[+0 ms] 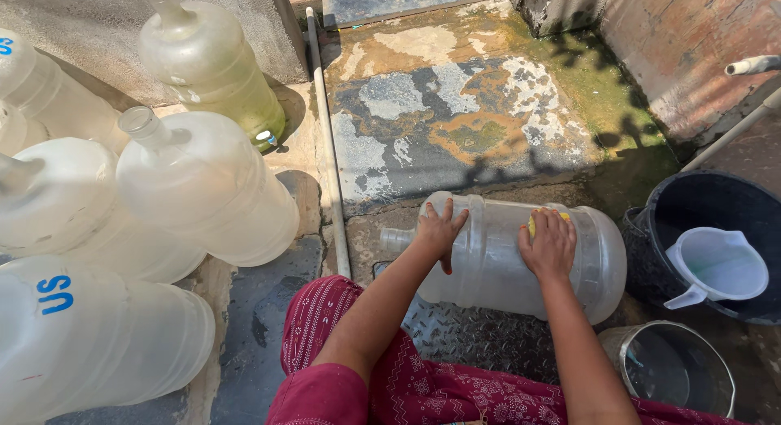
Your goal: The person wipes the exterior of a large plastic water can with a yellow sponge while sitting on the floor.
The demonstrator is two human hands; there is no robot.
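Jug on side, hands atop; bucket crowds right edge.

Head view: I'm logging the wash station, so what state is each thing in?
Jug being scrubbed: on its side, uncapped.
Left hand: flat on the jug's shoulder.
Right hand: pressing a yellow sponge to the jug.
Stacked jugs: tilted, uncapped.
Black tub: holds a white pitcher, upright.
Metal bucket: upright, open.
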